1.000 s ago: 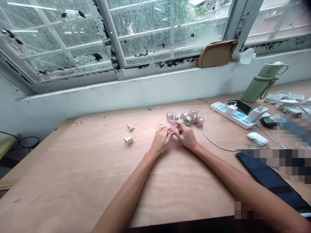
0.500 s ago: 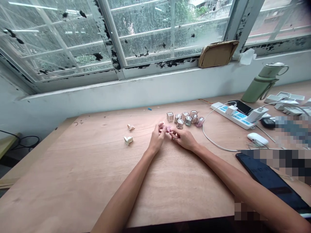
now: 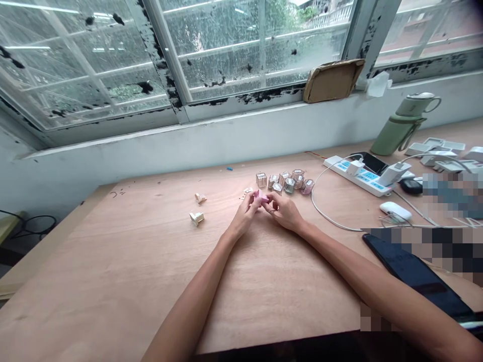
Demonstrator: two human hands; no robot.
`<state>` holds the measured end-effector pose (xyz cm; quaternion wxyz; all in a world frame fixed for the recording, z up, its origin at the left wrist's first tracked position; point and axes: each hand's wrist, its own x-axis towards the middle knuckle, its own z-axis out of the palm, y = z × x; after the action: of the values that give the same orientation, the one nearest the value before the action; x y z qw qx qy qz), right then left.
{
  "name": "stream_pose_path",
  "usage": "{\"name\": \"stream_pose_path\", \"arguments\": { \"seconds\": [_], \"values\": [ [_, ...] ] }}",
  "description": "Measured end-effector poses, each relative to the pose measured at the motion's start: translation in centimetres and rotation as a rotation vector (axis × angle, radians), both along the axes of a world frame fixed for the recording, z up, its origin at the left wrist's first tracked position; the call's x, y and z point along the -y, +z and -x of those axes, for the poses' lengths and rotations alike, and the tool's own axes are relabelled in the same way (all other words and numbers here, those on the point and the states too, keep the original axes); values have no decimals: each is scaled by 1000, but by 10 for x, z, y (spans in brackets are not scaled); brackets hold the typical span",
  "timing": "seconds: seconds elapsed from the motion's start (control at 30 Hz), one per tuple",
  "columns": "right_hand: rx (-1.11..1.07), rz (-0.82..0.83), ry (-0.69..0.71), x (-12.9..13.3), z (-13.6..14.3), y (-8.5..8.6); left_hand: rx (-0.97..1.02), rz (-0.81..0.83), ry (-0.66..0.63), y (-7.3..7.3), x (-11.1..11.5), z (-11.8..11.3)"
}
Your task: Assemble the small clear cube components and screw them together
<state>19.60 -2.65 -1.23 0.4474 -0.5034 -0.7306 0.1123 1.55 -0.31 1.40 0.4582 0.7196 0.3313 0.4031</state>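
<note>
Between my two hands is a small pink block-like piece, pinched by the fingertips. My left hand is closed on its left side, thumb toward me. From the right, the fingers of my right hand close on the same piece; part of it is hidden behind them. Tiny pale bits lie on the table just beyond my left fingers. Several small clear six-sided boxes with labels stand behind my right hand. To the left lie a cream-coloured small assembled piece and a peach-coloured one.
A white power strip with chargers and cables lies to the right. Near it are a white earphone case, a black phone and a green flask. A small blue bit lies near the wall under the window.
My hands have drawn closer together around the pink piece, which shows more plainly. Tiny pale bits beyond my left hand have come into sight. The whole view has shifted slightly.
</note>
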Motion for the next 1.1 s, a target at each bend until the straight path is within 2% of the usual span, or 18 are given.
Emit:
{"name": "stream_pose_path", "arguments": {
  "seconds": [0.13, 0.3, 0.43, 0.77, 1.1],
  "values": [
    [56, 21, 48, 2, 1, 2, -41, 0, 44, -3, -2, 0],
    [109, 23, 87, 4, 2, 4, 10, 47, 63, -6, -5, 0],
    [89, -2, 61, 4, 2, 3, 10, 7, 90, -8, -7, 1],
    [51, 12, 138, 5, 1, 4, -130, -79, 93, -9, -8, 1],
    [88, 37, 109, 0, -2, -4, -225, -148, 107, -15, -9, -1]
  ]
}}
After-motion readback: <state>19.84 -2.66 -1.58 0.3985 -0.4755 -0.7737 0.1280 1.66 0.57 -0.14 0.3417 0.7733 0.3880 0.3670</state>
